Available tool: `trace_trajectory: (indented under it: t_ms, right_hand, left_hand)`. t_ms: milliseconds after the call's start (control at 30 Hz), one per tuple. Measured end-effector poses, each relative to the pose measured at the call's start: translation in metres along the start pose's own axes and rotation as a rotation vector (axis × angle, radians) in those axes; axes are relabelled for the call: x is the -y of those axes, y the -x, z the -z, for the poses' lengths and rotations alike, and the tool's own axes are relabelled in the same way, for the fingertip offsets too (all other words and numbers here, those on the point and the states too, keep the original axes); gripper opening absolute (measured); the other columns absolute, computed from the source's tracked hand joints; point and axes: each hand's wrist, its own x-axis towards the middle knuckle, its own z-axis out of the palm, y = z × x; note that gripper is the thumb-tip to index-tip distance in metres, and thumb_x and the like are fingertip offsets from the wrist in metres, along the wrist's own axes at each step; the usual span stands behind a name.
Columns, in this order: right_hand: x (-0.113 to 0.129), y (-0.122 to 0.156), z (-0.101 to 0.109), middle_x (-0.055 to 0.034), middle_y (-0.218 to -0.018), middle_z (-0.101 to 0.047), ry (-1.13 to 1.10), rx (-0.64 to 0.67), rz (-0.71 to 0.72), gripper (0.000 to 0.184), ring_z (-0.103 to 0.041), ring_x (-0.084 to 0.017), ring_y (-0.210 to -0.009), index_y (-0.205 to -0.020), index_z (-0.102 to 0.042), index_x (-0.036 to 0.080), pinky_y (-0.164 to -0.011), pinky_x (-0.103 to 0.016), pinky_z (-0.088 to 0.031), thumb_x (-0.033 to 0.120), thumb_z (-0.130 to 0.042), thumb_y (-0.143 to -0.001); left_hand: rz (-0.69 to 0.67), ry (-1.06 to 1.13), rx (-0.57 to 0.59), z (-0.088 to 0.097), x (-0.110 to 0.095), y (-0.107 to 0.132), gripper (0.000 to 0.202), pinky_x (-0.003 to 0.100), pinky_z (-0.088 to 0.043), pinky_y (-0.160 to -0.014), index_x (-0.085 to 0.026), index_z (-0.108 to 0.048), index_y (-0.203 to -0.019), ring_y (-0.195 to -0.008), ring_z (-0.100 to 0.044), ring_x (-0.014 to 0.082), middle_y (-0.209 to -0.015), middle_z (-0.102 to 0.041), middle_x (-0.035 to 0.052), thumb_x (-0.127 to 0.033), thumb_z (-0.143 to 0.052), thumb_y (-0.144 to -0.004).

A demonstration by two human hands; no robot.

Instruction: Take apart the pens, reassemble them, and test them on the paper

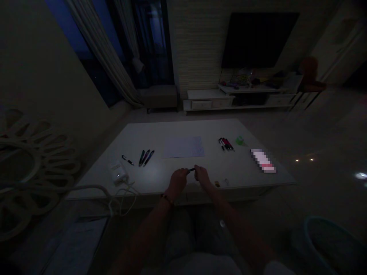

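Note:
Both hands meet over the near edge of a low white table in a dim room. My left hand and my right hand are both closed on the ends of one dark pen, held level between them. A sheet of white paper lies just beyond the hands. One pen and a group of three pens lie to the left. Several more pens lie to the right.
A green small object sits beside the right pens, with a pink and white flat item near the table's right edge. A white charger with a cable lies at the left. Small bits lie by my right wrist. A TV stand stands behind.

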Motion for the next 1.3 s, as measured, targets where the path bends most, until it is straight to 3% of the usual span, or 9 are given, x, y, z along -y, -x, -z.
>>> trace_trajectory:
  t_ms: [100,167,233,400,733,833,1167,1300]
  right_hand:
    - [0.0,-0.002,0.008,0.0022,-0.045,-0.044,-0.106,-0.028,0.019,0.047,-0.041,-0.01,-0.04,-0.06,-0.047,0.02,-0.04,-0.022,-0.031,0.061,-0.035,-0.081]
    - [-0.003,-0.005,0.015,0.0039,-0.047,-0.045,-0.153,0.046,0.016,0.043,-0.04,-0.009,-0.04,-0.065,-0.05,0.019,-0.039,-0.021,-0.029,0.059,-0.044,-0.078]
    - [-0.007,-0.008,0.021,0.0041,-0.045,-0.046,-0.109,0.12,0.003,0.044,-0.04,-0.008,-0.039,-0.067,-0.054,0.017,-0.039,-0.02,-0.029,0.059,-0.046,-0.078]
    - [-0.016,-0.017,0.028,-0.0008,-0.056,-0.059,0.058,0.103,0.068,0.035,-0.05,-0.009,-0.046,-0.067,-0.06,0.015,-0.045,-0.02,-0.035,0.05,-0.06,-0.072]
    - [-0.013,-0.021,0.027,-0.0045,-0.056,-0.064,0.076,0.156,0.011,0.037,-0.054,-0.011,-0.047,-0.061,-0.062,0.015,-0.045,-0.02,-0.037,0.048,-0.055,-0.076]
    - [-0.014,-0.022,0.026,-0.0043,-0.062,-0.066,0.068,0.117,0.047,0.028,-0.055,-0.012,-0.051,-0.069,-0.064,0.015,-0.047,-0.021,-0.039,0.043,-0.063,-0.071]
    - [-0.018,-0.022,0.027,-0.0045,-0.059,-0.065,0.045,0.142,0.009,0.033,-0.055,-0.012,-0.049,-0.067,-0.064,0.014,-0.046,-0.021,-0.04,0.046,-0.059,-0.074]
    - [-0.016,-0.02,0.026,-0.0058,-0.066,-0.068,-0.024,0.137,-0.014,0.031,-0.056,-0.011,-0.049,-0.074,-0.064,0.014,-0.045,-0.02,-0.04,0.045,-0.061,-0.073]
  left_hand:
    - [0.04,0.136,0.078,0.003,0.007,-0.006,0.025,0.027,-0.035,-0.066,-0.018,-0.059,-0.087,-0.072,-0.055,0.0147,-0.08,-0.062,0.0042,-0.021,-0.034,-0.092]
    - [0.029,0.113,0.072,0.002,0.013,-0.008,0.022,0.028,-0.035,-0.068,-0.018,-0.059,-0.089,-0.076,-0.055,0.0153,-0.083,-0.063,0.0044,-0.021,-0.037,-0.091]
    - [0.01,0.024,0.037,-0.003,0.019,-0.007,0.019,0.03,-0.034,-0.073,-0.018,-0.058,-0.091,-0.082,-0.054,0.0169,-0.088,-0.063,0.0056,-0.02,-0.039,-0.09]
    - [0.011,-0.11,-0.001,-0.02,0.024,0.001,0.015,0.032,-0.032,-0.075,-0.019,-0.056,-0.093,-0.087,-0.051,0.0189,-0.089,-0.06,0.0057,-0.019,-0.041,-0.09]
    - [0.0,-0.183,-0.045,-0.021,0.02,0.004,0.016,0.037,-0.028,-0.082,-0.021,-0.055,-0.094,-0.088,-0.05,0.0195,-0.09,-0.058,0.0055,-0.019,-0.039,-0.09]
    - [0.004,-0.186,-0.037,-0.021,0.02,0.005,0.016,0.037,-0.028,-0.082,-0.021,-0.055,-0.096,-0.087,-0.05,0.0193,-0.09,-0.058,0.0059,-0.019,-0.04,-0.09]
    - [0.021,-0.194,-0.036,-0.023,0.019,0.004,0.017,0.038,-0.028,-0.082,-0.02,-0.055,-0.095,-0.088,-0.05,0.0198,-0.09,-0.058,0.0064,-0.016,-0.04,-0.089]
    - [0.012,-0.194,-0.032,-0.023,0.019,0.005,0.016,0.037,-0.028,-0.08,-0.02,-0.055,-0.095,-0.088,-0.051,0.0199,-0.09,-0.058,0.0064,-0.017,-0.04,-0.089]
